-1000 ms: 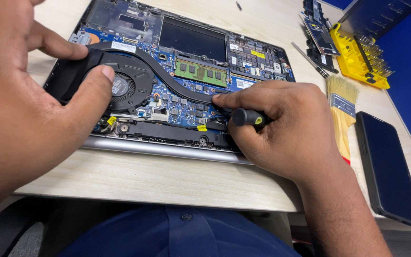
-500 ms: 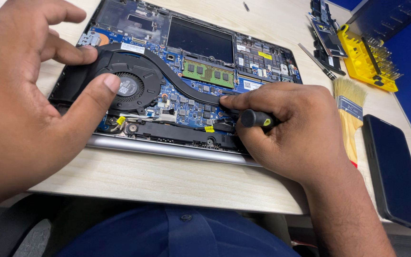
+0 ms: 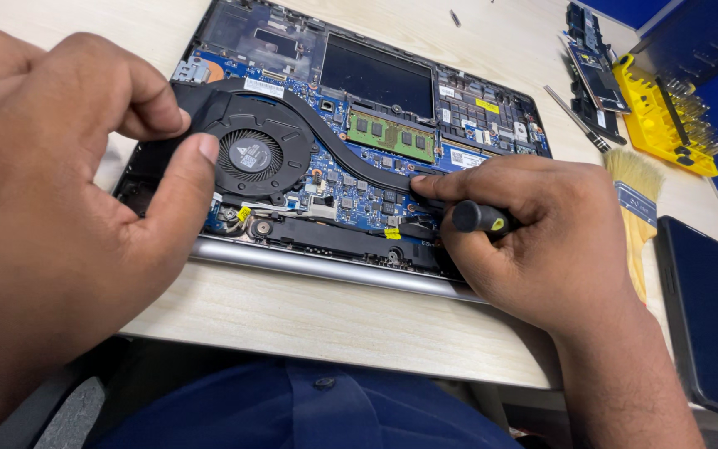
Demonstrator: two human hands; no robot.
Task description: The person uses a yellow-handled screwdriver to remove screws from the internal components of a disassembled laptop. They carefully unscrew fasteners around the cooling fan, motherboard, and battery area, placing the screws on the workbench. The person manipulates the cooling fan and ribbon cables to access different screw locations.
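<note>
An opened laptop (image 3: 309, 264) lies on the light wooden table, its blue circuit board exposed. A round black cooling fan (image 3: 253, 156) with a black heat pipe (image 3: 334, 141) sits at its left. My left hand (image 3: 68, 191) rests at the laptop's left edge, thumb tip beside the fan and fingers curled over the fan housing. My right hand (image 3: 533, 241) grips a black-handled screwdriver (image 3: 479, 218), its tip hidden under my fingers at the heat pipe's right end. A green memory module (image 3: 392, 135) lies just behind.
A pale-bristled brush (image 3: 635, 208) lies right of my right hand. A dark phone-like slab (image 3: 704, 316) sits at the table's right edge. A yellow bit holder (image 3: 666, 125) and removed black parts (image 3: 592, 79) lie at the back right. A loose screwdriver (image 3: 577, 118) is beside them.
The view has shifted a little, so the laptop sits lower and further right in frame. My left thumb stays by the fan; my right hand keeps its grip on the screwdriver at the same spot.
</note>
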